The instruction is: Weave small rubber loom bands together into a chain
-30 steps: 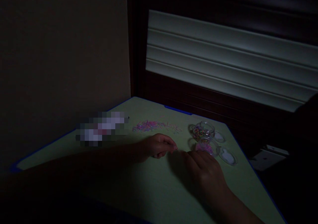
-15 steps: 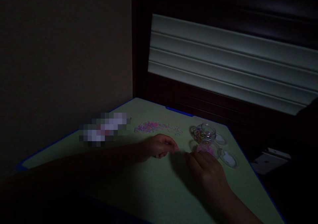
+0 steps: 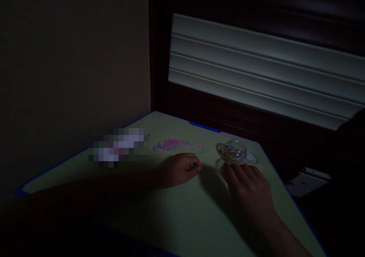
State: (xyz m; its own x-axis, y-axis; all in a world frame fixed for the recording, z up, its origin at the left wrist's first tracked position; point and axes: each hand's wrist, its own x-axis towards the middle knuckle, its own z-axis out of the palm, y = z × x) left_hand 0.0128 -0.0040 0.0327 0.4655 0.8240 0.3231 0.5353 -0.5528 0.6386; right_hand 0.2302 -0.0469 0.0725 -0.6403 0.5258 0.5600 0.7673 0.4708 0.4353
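My left hand [image 3: 180, 169] is closed above the middle of the table, thumb and index finger pinched together; whatever they hold is too small to name. To its right, my right hand [image 3: 248, 184] is over the nearer jar and mostly hides it, with its fingertips out of sight. Behind that hand a clear jar [image 3: 236, 150] lies on its side with colourful small bands [image 3: 228, 153] in it. A pile of pink and purple bands [image 3: 171, 144] is spread on the table beyond my left hand.
The pale green table [image 3: 199, 219] has a blue edge. A blurred-out white item [image 3: 119, 147] lies at the left. A clear lid [image 3: 251, 157] rests beside the jar. Past the right edge is a white box [image 3: 308, 183], and a wall rises at the left.
My right hand has moved right and away from my left hand, covering the nearer jar of pink bands. My left hand has turned slightly, its fingers curled in more.
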